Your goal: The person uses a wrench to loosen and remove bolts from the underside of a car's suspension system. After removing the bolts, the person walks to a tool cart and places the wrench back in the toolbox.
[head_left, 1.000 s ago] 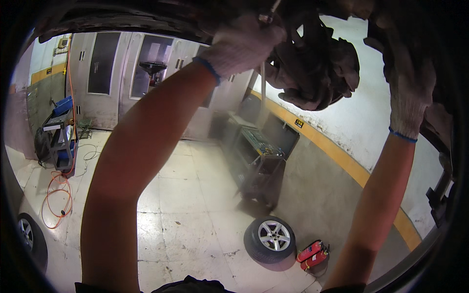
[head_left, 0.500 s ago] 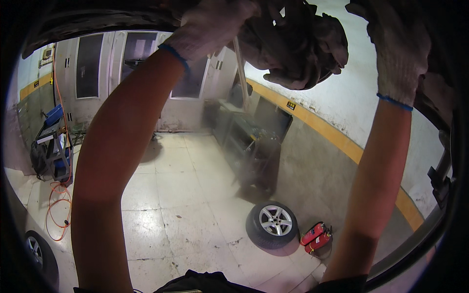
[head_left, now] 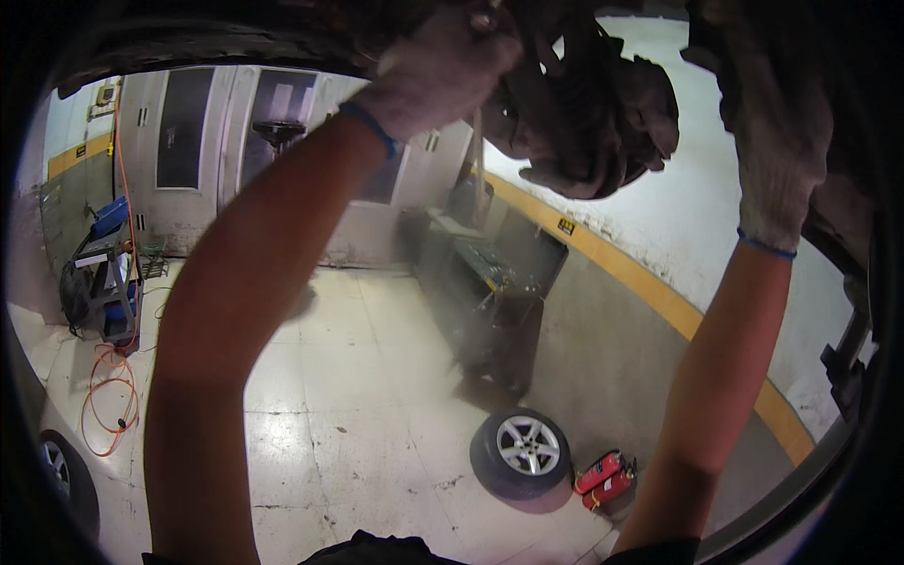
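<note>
Arms (head_left: 221,273) are reaching up around a dark suspension assembly (head_left: 598,132).
Blue-trayed cart (head_left: 109,273) is standing off left, orange hose (head_left: 111,405) lying coiled below it, probably to stay out from underfoot. Left gloved hand (head_left: 438,80) is curling into a fist around a shiny-ended metal piece (head_left: 484,21), elbow bent, I'd guess for leverage; the assembly's hanging just to its right. Loose wheel (head_left: 520,455) is lying face up, likely so it's not rolling, red extinguishers (head_left: 607,480) sitting beside it. Right gloved hand (head_left: 782,155) is reaching up by dark metalwork (head_left: 843,217), maybe steadying; can't tell if it's gripping.
</note>
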Available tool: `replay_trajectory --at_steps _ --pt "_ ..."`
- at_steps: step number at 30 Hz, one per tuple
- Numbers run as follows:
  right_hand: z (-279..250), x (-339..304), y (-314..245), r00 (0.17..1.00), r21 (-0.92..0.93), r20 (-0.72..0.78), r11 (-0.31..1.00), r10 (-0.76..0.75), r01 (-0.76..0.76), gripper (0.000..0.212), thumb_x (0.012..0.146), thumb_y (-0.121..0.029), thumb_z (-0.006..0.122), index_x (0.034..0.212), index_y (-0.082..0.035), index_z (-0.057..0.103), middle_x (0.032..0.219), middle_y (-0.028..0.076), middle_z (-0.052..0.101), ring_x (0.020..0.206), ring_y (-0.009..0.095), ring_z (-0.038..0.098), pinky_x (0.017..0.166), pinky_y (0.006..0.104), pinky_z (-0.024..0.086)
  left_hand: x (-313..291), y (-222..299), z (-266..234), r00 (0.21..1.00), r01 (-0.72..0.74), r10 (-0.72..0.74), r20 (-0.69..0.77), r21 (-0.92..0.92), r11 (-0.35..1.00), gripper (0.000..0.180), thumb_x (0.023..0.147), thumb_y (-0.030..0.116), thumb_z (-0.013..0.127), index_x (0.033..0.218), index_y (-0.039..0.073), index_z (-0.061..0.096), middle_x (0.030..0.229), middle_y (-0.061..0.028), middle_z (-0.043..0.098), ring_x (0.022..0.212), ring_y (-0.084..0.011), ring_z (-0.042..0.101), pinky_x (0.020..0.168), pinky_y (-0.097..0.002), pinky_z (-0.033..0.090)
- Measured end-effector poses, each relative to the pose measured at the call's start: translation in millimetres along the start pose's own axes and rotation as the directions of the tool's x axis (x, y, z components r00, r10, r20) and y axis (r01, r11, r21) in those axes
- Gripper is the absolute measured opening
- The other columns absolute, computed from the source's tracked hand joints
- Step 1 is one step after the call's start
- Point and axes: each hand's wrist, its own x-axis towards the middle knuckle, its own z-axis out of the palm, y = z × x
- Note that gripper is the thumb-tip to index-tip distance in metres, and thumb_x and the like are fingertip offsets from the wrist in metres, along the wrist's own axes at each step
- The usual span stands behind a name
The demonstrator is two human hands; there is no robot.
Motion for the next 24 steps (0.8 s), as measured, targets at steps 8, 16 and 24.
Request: replay_trajectory --at_steps 8,16,24 --pt "1.4 -11.4 80.9 0.893 -0.585 0.173 0.686 -0.415 0.432 0.060 0.080 -0.007 0.086 0.135 -0.023 0.067 0.109 0.013 0.072 0.094 0.030 0.075 0.074 0.0330 0.066 -12.0 2.2 12.7 0.993 -0.011 -0.012 -0.114 -0.204 0.979 0.023 0.093 0.030 0.063 0.099 0.009 0.069 0.083 -0.0063 0.069 0.077 -0.0162 0.066 0.071 -0.0352 0.053" --pt "1.9 -2.7 76.7 0.867 -0.556 0.137 0.687 -0.479 0.467 0.056 0.079 -0.005 0.086 0.131 -0.018 0.069 0.093 0.011 0.070 0.079 0.025 0.072 0.066 0.0287 0.063 -4.8 -8.1 13.4 0.991 -0.121 0.095 -0.091 -0.344 0.931 0.016 0.094 0.022 0.061 0.094 0.008 0.069 0.074 -0.0014 0.063 0.069 -0.0118 0.059 0.062 -0.0322 0.048" --pt "-3.1 -7.1 72.1 0.892 -0.574 0.302 0.683 -0.337 0.452 0.054 0.083 -0.003 0.082 0.133 -0.016 0.067 0.097 0.011 0.068 0.081 0.022 0.071 0.067 0.0273 0.062 -0.4 -6.3 14.2 0.951 -0.305 0.290 -0.109 -0.163 0.938 0.020 0.095 0.019 0.058 0.100 0.006 0.072 0.080 -0.0042 0.069 0.075 -0.0153 0.063 0.069 -0.0330 0.052"
